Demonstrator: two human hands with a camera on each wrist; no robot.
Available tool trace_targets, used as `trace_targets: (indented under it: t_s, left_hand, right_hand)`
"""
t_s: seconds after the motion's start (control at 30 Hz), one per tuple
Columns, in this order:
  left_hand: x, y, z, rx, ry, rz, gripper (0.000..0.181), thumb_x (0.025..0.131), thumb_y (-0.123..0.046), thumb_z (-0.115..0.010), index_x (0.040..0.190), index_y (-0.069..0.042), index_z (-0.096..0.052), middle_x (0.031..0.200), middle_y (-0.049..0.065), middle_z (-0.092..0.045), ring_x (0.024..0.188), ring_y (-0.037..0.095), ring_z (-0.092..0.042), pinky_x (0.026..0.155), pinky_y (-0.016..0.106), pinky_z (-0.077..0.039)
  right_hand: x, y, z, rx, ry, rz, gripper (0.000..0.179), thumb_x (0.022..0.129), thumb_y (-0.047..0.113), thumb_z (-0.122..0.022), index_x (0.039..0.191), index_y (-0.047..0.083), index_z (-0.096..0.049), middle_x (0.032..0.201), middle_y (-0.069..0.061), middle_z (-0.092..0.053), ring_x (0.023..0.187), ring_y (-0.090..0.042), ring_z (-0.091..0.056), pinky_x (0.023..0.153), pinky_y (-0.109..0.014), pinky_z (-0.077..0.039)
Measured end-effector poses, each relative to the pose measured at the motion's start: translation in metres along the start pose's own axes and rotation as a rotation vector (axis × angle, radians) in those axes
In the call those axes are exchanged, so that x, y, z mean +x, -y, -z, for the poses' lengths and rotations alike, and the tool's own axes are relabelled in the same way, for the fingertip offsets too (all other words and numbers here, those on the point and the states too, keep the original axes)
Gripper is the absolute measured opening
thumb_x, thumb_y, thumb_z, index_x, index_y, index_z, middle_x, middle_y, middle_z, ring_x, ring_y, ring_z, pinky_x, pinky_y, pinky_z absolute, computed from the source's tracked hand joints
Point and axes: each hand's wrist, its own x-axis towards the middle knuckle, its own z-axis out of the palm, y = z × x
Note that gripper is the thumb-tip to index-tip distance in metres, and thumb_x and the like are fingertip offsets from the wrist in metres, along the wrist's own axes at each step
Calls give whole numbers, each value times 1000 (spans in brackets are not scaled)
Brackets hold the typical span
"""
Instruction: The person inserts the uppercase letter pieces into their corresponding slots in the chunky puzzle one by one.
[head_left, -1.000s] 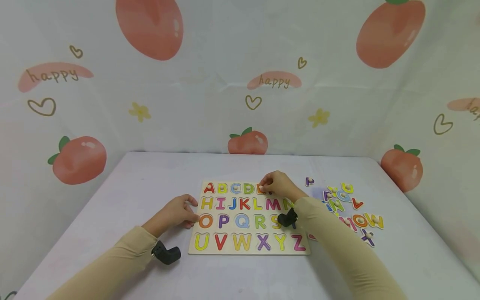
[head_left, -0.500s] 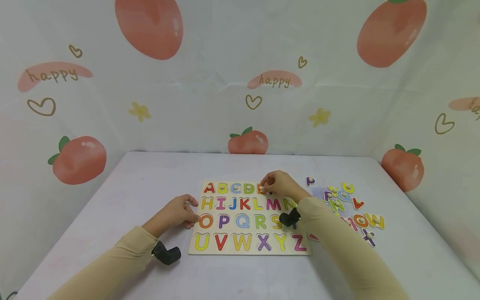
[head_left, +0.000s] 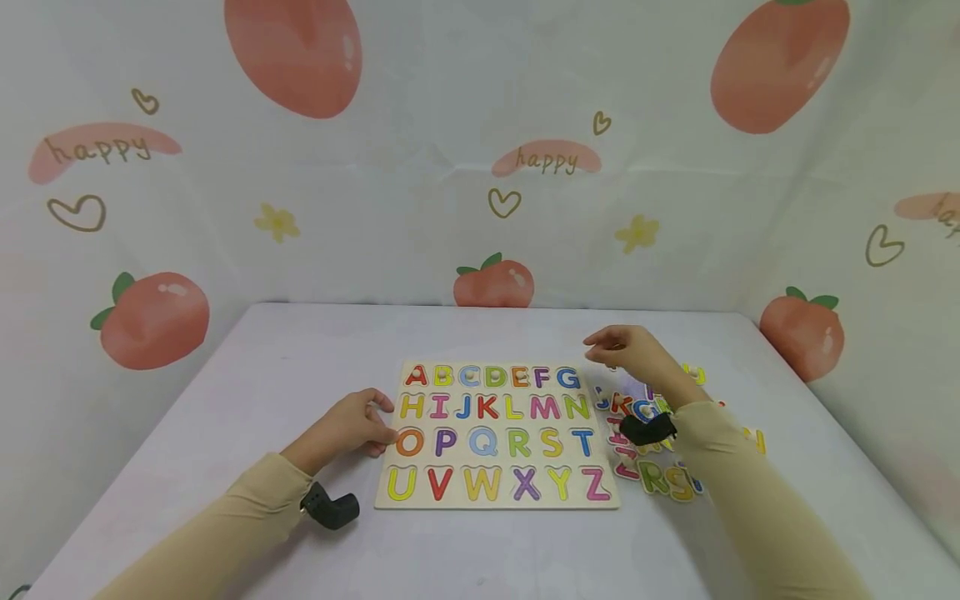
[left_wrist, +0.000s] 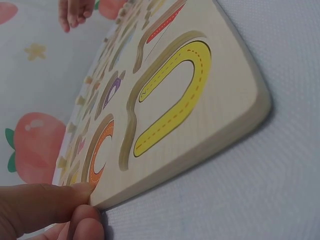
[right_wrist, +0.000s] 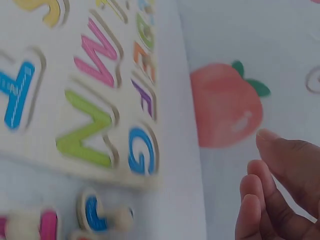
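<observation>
A wooden alphabet puzzle board [head_left: 502,458] lies flat on the table in the head view. Pegged letters A to E, such as the orange E [head_left: 520,377], sit in its top row, while F and G show as printed recesses. My left hand [head_left: 348,425] holds the board's left edge. In the left wrist view its thumb [left_wrist: 75,192] presses on top, near the orange O, fingers below. My right hand [head_left: 637,354] hovers beyond the board's far right corner, thumb and fingers apart with nothing between them. In the right wrist view, a blue loose letter [right_wrist: 93,214] lies beside the board.
Loose pegged letters crowd the table right of the board, among them a green R [head_left: 654,478], a yellow S [head_left: 679,482] and a red K [head_left: 621,403]. My right forearm hides part of them. A fruit-printed cloth backdrop [head_left: 390,242] stands behind the table.
My right hand has let go of the orange E in the top row and moved right, toward the loose letters. The left hand stays on the board's edge.
</observation>
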Motion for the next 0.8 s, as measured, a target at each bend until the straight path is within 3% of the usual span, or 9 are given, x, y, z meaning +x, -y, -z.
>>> trace_targets:
  t_s: [0.37, 0.6, 0.8]
  left_hand:
    - [-2, 2, 1, -26, 14, -16, 48, 77, -6, -79, 116, 0, -51, 72, 6, -62, 56, 13, -58, 54, 23, -52]
    - [0, 1, 0, -22, 13, -14, 49, 77, -7, -79, 116, 0, -51, 72, 7, -62, 56, 13, -58, 54, 23, -53]
    - [2, 3, 0, -9, 6, -12, 49, 77, -8, -79, 117, -1, -51, 72, 7, -62, 56, 13, -58, 55, 23, -53]
  right_hand:
    - [-17, -39, 39, 40, -73, -63, 51, 97, 35, -57, 132, -1, -52, 129, -24, -56, 114, -41, -56, 100, -52, -46]
    - [-19, -63, 46, 22, -63, -124, 51, 97, 35, -58, 132, -1, -52, 127, -22, -58, 107, -33, -59, 91, -39, -51]
    - [-23, -75, 46, -38, -2, -176, 45, 95, 32, -61, 128, 0, -57, 116, -17, -62, 94, -24, -55, 79, -29, -46]
